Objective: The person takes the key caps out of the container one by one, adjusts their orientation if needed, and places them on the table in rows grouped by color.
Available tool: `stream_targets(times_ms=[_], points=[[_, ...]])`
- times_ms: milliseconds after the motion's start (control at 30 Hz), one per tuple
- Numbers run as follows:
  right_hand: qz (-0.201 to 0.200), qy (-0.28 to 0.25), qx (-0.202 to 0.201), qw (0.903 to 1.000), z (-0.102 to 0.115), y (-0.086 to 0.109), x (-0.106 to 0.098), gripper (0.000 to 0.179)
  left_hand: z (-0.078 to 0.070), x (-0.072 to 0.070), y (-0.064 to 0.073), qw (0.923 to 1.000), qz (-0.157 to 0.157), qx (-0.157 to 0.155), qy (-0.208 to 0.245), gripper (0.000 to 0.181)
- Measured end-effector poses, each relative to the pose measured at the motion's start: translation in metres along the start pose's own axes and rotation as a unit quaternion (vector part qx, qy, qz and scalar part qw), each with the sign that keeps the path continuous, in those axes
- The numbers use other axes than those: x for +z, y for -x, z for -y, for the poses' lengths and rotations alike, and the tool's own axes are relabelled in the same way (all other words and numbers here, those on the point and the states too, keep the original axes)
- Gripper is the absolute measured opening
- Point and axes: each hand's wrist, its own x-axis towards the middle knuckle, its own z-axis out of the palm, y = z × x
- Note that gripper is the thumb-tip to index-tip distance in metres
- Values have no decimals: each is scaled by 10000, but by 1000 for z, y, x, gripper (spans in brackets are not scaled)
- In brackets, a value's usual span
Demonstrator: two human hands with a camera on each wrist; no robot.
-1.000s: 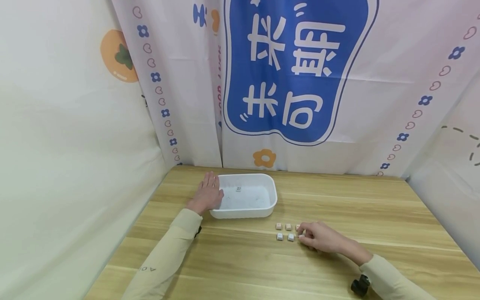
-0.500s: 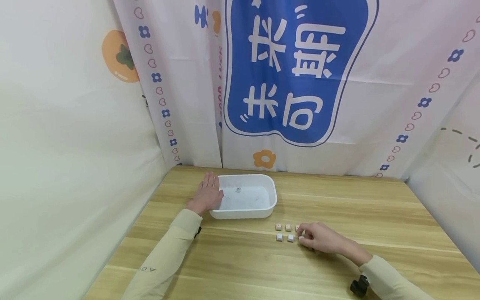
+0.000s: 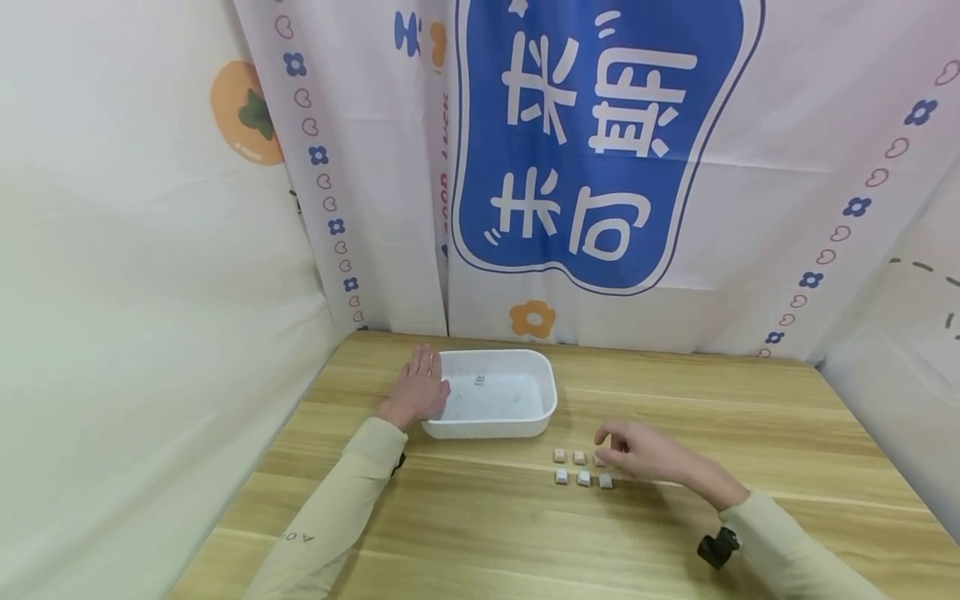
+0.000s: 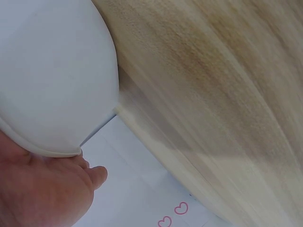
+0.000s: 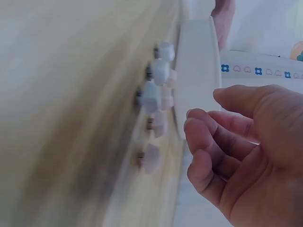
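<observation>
My left hand [image 3: 416, 392] rests on the left rim of a white plastic basin [image 3: 491, 427], fingers straight. In the left wrist view its fingers [image 4: 71, 165] touch the basin's rim. Small keycaps stand on the table in two rows of three. A white keycap [image 3: 606, 481] ends the front row on the right. Behind it is a pinkish keycap [image 3: 598, 459], partly covered by my right hand [image 3: 645, 452]. That hand hovers just above, fingers loosely bent, thumb apart from the index finger. In the right wrist view nothing lies between thumb and fingers; the keycaps [image 5: 150, 97] show dark undersides.
The wooden table [image 3: 480, 533] meets a printed white curtain [image 3: 600, 321] along its back edge. White cloth [image 3: 150, 292] hangs on the left side. A small dark mark [image 3: 479, 381] shows inside the basin. A black wrist camera [image 3: 717, 547] sits below the right cuff.
My right hand has let go of the right-hand white keycap and lifted up and away from it, so that keycap now shows in full. The left hand keeps its place on the basin.
</observation>
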Motion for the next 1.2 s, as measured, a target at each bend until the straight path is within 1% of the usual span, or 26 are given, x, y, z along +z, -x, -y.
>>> stream_targets(times_ms=[100,300,367,600,800,900,1067,1200], points=[[-10,-65,-129,9999,1,-6,-4,22,0,0,0,10000,20,14,-36,68],[39,-287,-77,9995,12,-19,-10,21,1,0,-1,10000,39,10,-47,67],[-1,-372,-96,9993,17,-25,-12,20,2,0,-1,10000,38,15,-35,68],[-269,-586,-310,9974,34,-51,-12,15,3,1,-1,10000,-1,30,-52,68],[-255,-821,-329,9958,48,-69,-9,19,1,1,-2,10000,46,14,-55,69],[-328,-907,-395,9946,54,-78,-9,19,0,1,-3,9999,68,0,-96,69],[-502,-890,-548,9933,60,-93,-6,19,1,3,-4,9999,33,-8,-108,68],[-713,-715,-660,9927,63,-103,-1,19,3,3,-4,9999,11,26,-109,69]])
